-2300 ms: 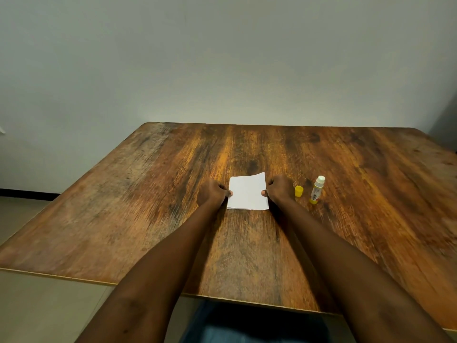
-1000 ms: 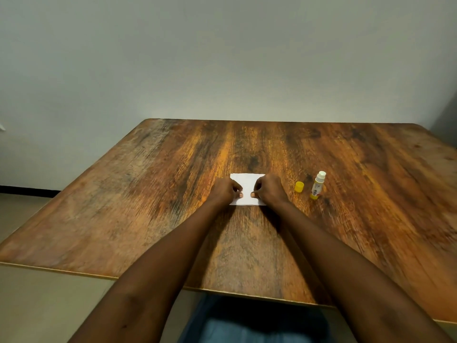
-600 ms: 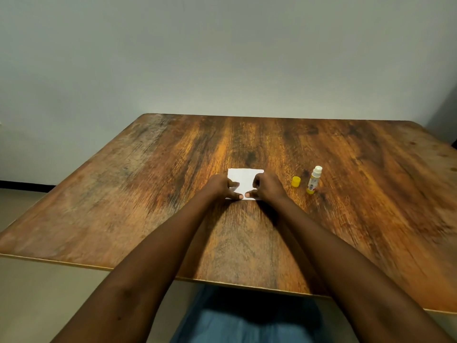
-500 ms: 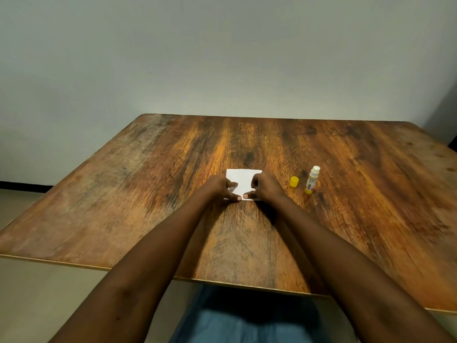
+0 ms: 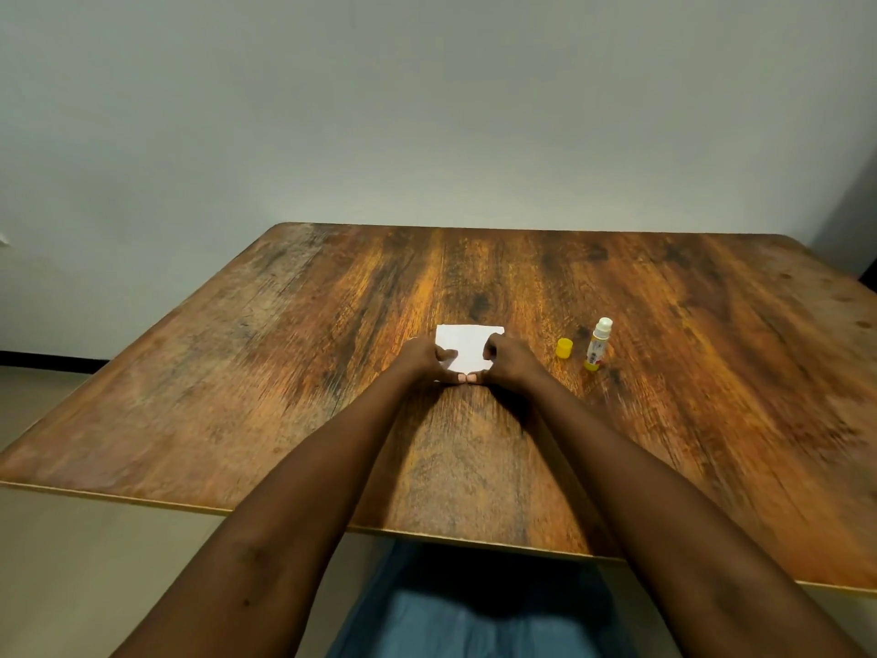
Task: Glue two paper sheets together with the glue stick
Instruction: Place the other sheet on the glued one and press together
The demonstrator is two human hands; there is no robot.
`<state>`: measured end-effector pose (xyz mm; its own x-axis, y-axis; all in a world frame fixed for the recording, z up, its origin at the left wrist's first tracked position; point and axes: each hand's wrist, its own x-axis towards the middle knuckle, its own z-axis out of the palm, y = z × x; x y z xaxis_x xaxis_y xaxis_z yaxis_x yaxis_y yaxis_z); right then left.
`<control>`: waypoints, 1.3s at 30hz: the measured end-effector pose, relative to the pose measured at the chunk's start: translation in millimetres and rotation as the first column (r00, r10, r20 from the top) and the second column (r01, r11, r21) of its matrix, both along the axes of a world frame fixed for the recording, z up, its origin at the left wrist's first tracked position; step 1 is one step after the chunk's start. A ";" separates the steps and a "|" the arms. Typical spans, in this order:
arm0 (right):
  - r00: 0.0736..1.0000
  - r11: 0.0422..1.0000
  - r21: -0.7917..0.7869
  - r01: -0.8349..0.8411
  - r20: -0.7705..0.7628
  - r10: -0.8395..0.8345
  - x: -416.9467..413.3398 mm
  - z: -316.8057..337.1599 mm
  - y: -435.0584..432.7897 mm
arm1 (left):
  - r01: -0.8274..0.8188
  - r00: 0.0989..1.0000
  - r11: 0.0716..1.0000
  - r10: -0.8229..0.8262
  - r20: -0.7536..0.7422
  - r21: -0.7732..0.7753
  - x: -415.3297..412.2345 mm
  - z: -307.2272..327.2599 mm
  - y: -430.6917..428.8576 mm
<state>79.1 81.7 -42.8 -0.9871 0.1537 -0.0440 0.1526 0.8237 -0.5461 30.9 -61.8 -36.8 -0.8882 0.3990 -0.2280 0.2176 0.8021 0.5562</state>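
Note:
The white paper sheets (image 5: 467, 344) lie flat in one stack on the wooden table (image 5: 284, 372), near its middle. My left hand (image 5: 424, 360) rests on the stack's left part and my right hand (image 5: 510, 363) on its right part. Both thumbs lie along the near edge, and their tips touch in the middle. They press the paper down. The other fingers are bent over the paper. The glue stick (image 5: 599, 344) stands upright and uncapped to the right of my right hand. Its yellow cap (image 5: 564, 348) stands on the table between them.
A plain wall rises behind the table's far edge. The near table edge (image 5: 427, 534) crosses over my forearms and lap. A floor strip shows at the left.
My hands moved from the paper's left and right sides inward over it. My thumbs slid along the near edge until they met. The view has tilted slightly.

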 end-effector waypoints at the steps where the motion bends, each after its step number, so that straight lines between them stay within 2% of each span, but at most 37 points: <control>1: 1.000 1.000 -0.005 0.006 0.004 -0.006 0.1 0.7 -0.3 | 0.001 1.000 1.000 -0.001 -0.009 -0.003 0.8 0.4 -1.2; 6: 0.998 0.999 0.018 -0.036 0.057 0.035 1.4 8.3 9.7 | -0.042 0.999 0.999 0.043 -0.021 0.009 6.5 4.9 -7.2; 10: 0.997 0.999 -0.032 -0.026 0.077 0.029 3.0 10.1 18.8 | -0.091 0.994 0.995 0.088 0.065 0.050 6.4 10.7 -13.0; 21: 0.982 0.993 -0.115 -0.016 0.185 0.038 4.2 19.7 25.5 | -0.225 0.943 0.974 0.223 0.247 -0.023 1.5 24.2 -23.4; 25: 0.993 0.982 -0.184 0.053 0.116 -0.032 1.4 20.5 24.4 | -0.297 0.936 0.955 0.284 0.207 0.030 -6.2 24.0 -20.8; 27: 0.992 0.964 -0.235 0.125 0.015 -0.126 -1.0 19.8 21.3 | -0.362 0.906 0.925 0.321 0.275 0.116 -8.7 22.4 -17.8; 29: 0.986 0.973 -0.180 0.147 -0.054 -0.159 -5.3 19.4 15.5 | -0.443 0.861 0.875 0.354 0.364 0.196 -6.1 25.5 -11.6; 33: 0.992 0.992 0.012 0.122 0.009 -0.122 -6.6 13.1 1.0 | -0.510 0.803 0.796 0.305 0.513 0.325 1.0 31.3 2.8; 39: 0.993 0.993 0.050 0.103 0.052 -0.106 -5.9 16.9 0.6 | -0.549 0.769 0.757 0.291 0.570 0.355 -0.3 30.7 6.1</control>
